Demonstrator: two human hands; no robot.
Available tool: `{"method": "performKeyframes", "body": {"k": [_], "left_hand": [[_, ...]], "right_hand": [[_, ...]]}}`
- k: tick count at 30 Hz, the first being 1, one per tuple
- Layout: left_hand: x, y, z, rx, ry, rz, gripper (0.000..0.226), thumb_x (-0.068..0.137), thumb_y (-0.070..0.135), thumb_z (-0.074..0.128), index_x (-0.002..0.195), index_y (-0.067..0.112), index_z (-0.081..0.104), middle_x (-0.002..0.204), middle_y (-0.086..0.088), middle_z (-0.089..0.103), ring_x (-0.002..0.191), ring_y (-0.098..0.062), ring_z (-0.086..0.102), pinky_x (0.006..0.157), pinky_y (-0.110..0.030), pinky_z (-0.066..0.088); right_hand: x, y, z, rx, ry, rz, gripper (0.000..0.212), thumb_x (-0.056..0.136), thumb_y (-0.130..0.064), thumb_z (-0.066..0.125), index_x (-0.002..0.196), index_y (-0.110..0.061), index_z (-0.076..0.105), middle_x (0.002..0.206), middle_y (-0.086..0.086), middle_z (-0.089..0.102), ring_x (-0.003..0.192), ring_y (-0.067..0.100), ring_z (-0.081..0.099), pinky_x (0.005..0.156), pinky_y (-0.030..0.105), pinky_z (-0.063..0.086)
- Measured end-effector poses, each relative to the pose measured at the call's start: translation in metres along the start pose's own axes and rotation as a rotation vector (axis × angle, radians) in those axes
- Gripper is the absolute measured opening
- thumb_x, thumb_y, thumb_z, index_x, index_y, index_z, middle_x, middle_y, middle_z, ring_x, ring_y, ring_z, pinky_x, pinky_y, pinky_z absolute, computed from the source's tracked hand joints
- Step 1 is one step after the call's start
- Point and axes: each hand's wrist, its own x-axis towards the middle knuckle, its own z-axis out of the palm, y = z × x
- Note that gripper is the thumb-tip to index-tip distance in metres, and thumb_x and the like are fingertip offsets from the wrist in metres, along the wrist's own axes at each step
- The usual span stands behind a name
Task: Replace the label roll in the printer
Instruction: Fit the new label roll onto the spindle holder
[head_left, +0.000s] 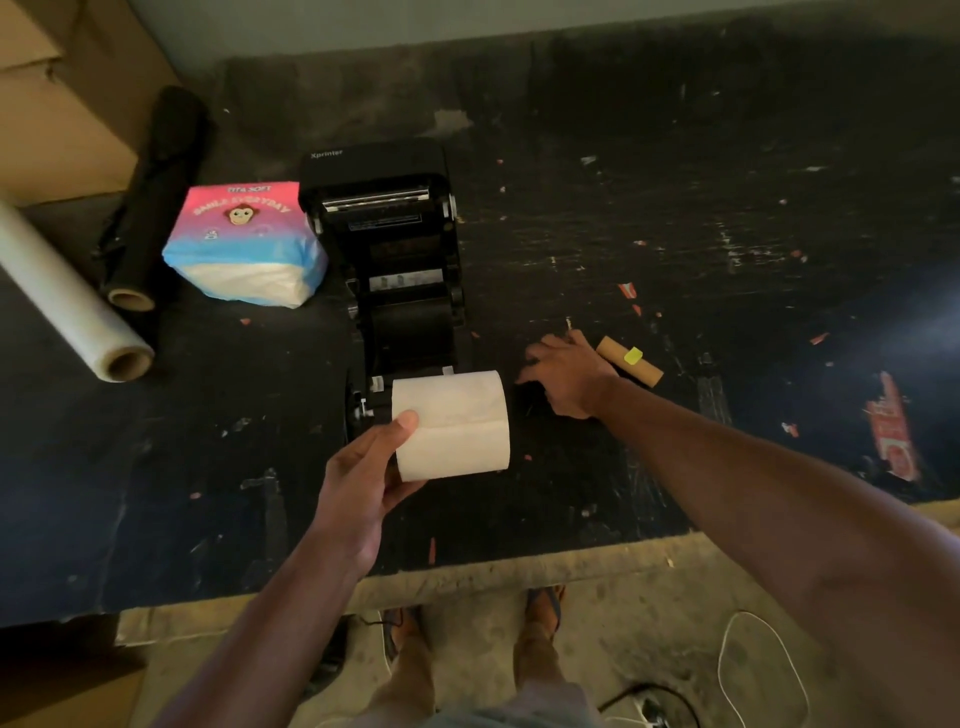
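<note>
At the far left, at about nine o'clock, a clear film roll (67, 296) is laid on the black, scuffed worktop (675, 208), its open core turned toward the near edge. Just beside it, a black film roll (156, 197) is laid almost parallel, with brown boxes (57, 88) stacked behind both at ten o'clock. Next to the right, a pink and blue tissue pack (244, 241) is set, touching or nearly touching the left side of the printer (389, 249). The printer is seen at twelve o'clock with its lid swung open, so that the inner rollers and the empty bay are exposed.

At the printer's near end, close to the centre of the view, a white label roll (451, 423) is held on its side by the left hand (363, 478); the thumb is pressed on the paper face and the fingers are curled under the left end. Whether the roll is touching the printer's holder cannot be told.

Further right, at about two o'clock, the right hand (566, 376) is laid palm down on the worktop, fingers loosely curled and spread; whether anything is gripped under it cannot be told. Just beyond it, an empty cardboard core (631, 362) with a yellow sticker is laid on the worktop. At three o'clock, a torn red label (893, 426) is stuck to the surface.
</note>
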Motion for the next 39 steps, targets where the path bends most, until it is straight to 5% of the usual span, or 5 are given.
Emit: {"method": "performKeyframes", "body": {"k": [8, 11, 14, 19, 39], "left_hand": [[0.003, -0.006, -0.02, -0.186, -0.116, -0.067, 0.044, 0.069, 0.048, 0.089, 0.111, 0.039, 0.08, 0.121, -0.006, 0.077, 0.115, -0.031, 0.072, 0.094, -0.046, 0.059], [0.006, -0.006, -0.024, -0.277, -0.15, -0.078, 0.084, 0.059, 0.049, 0.095, 0.136, 0.036, 0.063, 0.135, -0.012, 0.07, 0.125, -0.039, 0.065, 0.097, -0.048, 0.057], [0.008, -0.003, -0.025, -0.329, -0.167, -0.08, 0.069, 0.075, 0.046, 0.085, 0.139, 0.036, 0.059, 0.135, -0.013, 0.069, 0.127, -0.04, 0.063, 0.091, -0.045, 0.06], [0.013, 0.001, -0.021, -0.333, -0.189, -0.108, 0.093, 0.06, 0.048, 0.096, 0.142, 0.037, 0.054, 0.142, -0.015, 0.063, 0.127, -0.04, 0.063, 0.093, -0.047, 0.059], [0.022, -0.001, 0.005, -0.205, -0.19, -0.092, 0.07, 0.062, 0.047, 0.093, 0.124, 0.033, 0.063, 0.13, -0.011, 0.07, 0.117, -0.033, 0.071, 0.092, -0.047, 0.06]], "right_hand": [[-0.012, -0.005, -0.02, 0.273, 0.121, 0.11, 0.033, 0.096, -0.024, 0.065, 0.129, -0.028, 0.06, 0.129, 0.002, 0.067, 0.119, 0.021, 0.062, 0.103, 0.044, 0.048], [-0.046, 0.001, -0.024, 0.656, 0.404, 0.318, 0.027, 0.093, -0.023, 0.072, 0.118, -0.029, 0.065, 0.108, -0.007, 0.067, 0.097, 0.01, 0.067, 0.082, 0.029, 0.057], [-0.092, -0.005, -0.024, 1.17, 0.802, 0.474, 0.022, 0.089, -0.011, 0.08, 0.104, -0.026, 0.073, 0.093, -0.009, 0.075, 0.082, 0.0, 0.071, 0.081, 0.023, 0.061], [-0.148, -0.032, -0.027, 1.664, 1.064, 0.412, 0.015, 0.091, -0.005, 0.077, 0.105, -0.007, 0.076, 0.102, 0.016, 0.077, 0.094, 0.02, 0.074, 0.085, 0.032, 0.063], [-0.185, -0.064, -0.033, 1.261, 1.095, 0.475, 0.019, 0.087, -0.011, 0.083, 0.104, -0.017, 0.076, 0.09, -0.009, 0.075, 0.078, 0.014, 0.073, 0.072, 0.02, 0.059]]}}
